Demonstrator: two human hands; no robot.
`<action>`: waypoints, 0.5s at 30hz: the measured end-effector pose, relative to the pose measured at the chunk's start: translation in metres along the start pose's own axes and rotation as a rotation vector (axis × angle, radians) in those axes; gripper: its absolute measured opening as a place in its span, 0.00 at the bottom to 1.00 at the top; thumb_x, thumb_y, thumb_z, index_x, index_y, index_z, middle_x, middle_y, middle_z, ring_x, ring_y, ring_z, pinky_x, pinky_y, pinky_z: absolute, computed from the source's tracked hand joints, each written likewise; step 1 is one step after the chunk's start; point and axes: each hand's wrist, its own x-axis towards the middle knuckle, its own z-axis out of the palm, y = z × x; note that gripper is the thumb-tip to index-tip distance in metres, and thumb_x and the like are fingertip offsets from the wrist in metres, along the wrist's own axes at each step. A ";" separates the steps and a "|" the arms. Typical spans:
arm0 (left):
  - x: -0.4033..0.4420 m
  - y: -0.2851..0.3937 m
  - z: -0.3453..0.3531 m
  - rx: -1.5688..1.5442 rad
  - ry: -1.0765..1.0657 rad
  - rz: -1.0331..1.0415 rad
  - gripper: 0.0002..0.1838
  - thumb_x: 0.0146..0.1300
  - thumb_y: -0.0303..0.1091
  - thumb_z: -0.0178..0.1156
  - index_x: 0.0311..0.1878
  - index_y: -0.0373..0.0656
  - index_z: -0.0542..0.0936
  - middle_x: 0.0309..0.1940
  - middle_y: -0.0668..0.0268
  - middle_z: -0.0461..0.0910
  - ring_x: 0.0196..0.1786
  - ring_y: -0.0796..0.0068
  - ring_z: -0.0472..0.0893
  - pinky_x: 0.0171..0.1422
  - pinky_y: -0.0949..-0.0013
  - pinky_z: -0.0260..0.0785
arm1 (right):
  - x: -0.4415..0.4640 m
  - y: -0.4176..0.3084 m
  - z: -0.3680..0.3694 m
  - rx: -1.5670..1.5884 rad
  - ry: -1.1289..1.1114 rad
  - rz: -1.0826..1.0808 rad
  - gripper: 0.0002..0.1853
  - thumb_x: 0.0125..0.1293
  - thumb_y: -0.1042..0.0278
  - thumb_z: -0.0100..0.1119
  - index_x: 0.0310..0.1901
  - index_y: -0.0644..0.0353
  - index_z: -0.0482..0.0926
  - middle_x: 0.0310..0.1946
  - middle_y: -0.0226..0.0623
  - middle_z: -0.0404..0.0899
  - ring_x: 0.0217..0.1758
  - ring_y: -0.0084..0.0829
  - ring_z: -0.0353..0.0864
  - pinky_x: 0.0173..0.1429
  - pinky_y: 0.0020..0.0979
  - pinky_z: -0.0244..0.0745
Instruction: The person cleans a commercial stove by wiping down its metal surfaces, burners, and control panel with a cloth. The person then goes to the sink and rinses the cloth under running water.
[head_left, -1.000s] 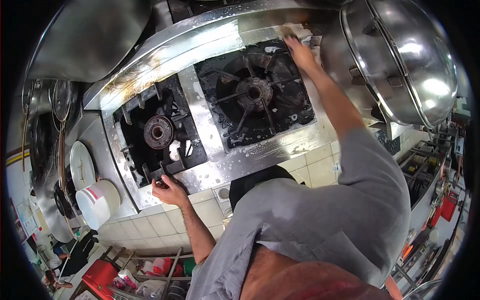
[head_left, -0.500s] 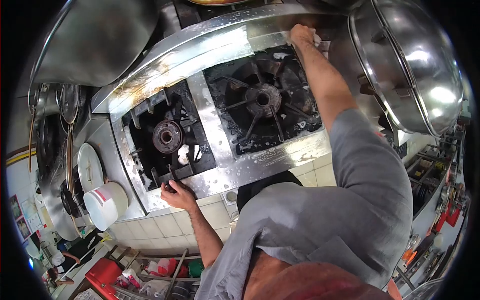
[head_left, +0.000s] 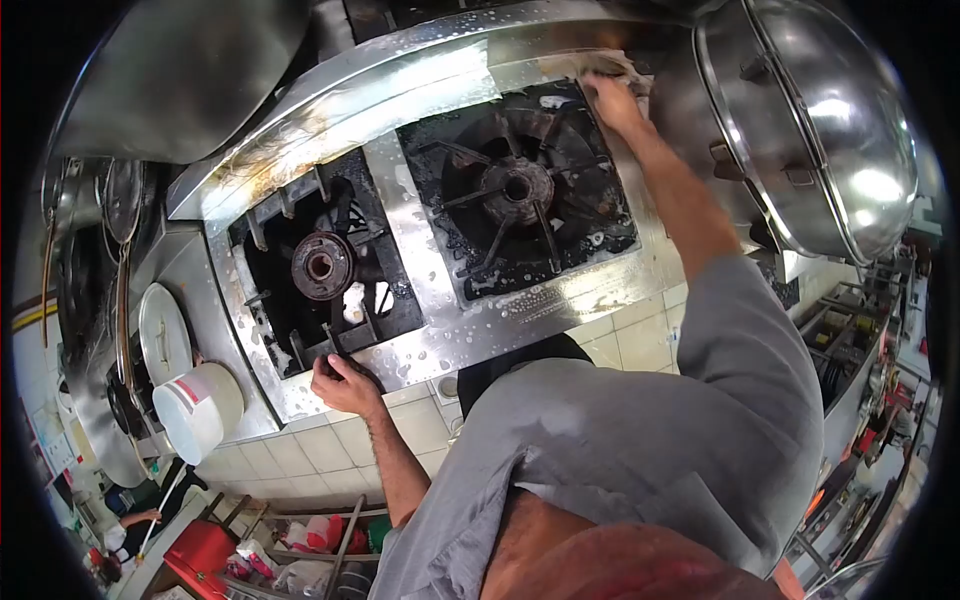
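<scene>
A steel gas stove (head_left: 405, 215) with two burners lies below me, its metal wet with drops and suds. My left hand (head_left: 345, 387) rests on the stove's front edge by the smaller burner (head_left: 322, 265), fingers bent and apart, holding nothing visible. At the back right corner, beyond the larger burner (head_left: 517, 188), my right hand (head_left: 612, 102) presses on the steel surface. Its fingers are curled and slightly blurred, and what they hold is hidden. Something pale, perhaps a cloth, shows close to that hand but is hard to make out.
A large shiny steel vessel (head_left: 845, 120) stands close to my right arm. Another big pan (head_left: 205, 80) hangs at the upper left. A white bucket (head_left: 205, 415) and a round lid (head_left: 165, 330) are left of the stove. Another person (head_left: 130, 530) is at the far lower left.
My right hand has come slightly down and toward me along the stove's right side. My left hand stays at the front edge. The view has shifted a little.
</scene>
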 end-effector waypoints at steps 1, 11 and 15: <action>0.000 -0.001 0.001 0.026 0.003 0.021 0.20 0.63 0.46 0.54 0.46 0.37 0.75 0.39 0.55 0.73 0.38 0.59 0.75 0.43 0.58 0.66 | -0.040 -0.010 -0.015 0.006 -0.135 0.045 0.24 0.56 0.82 0.43 0.56 0.55 0.72 0.51 0.49 0.74 0.57 0.48 0.71 0.61 0.41 0.66; 0.002 0.016 -0.003 -0.067 -0.017 -0.087 0.20 0.63 0.46 0.54 0.46 0.36 0.75 0.38 0.55 0.72 0.39 0.59 0.75 0.44 0.59 0.67 | -0.073 0.034 0.033 0.090 0.169 -0.285 0.24 0.58 0.78 0.49 0.59 0.60 0.68 0.63 0.41 0.64 0.65 0.40 0.64 0.67 0.37 0.59; 0.001 0.003 -0.001 0.079 0.042 0.085 0.21 0.64 0.47 0.53 0.47 0.35 0.74 0.38 0.55 0.72 0.38 0.60 0.76 0.43 0.60 0.68 | 0.031 0.014 0.023 -0.054 0.146 -0.123 0.19 0.57 0.74 0.50 0.52 0.59 0.74 0.46 0.48 0.76 0.51 0.47 0.74 0.56 0.39 0.70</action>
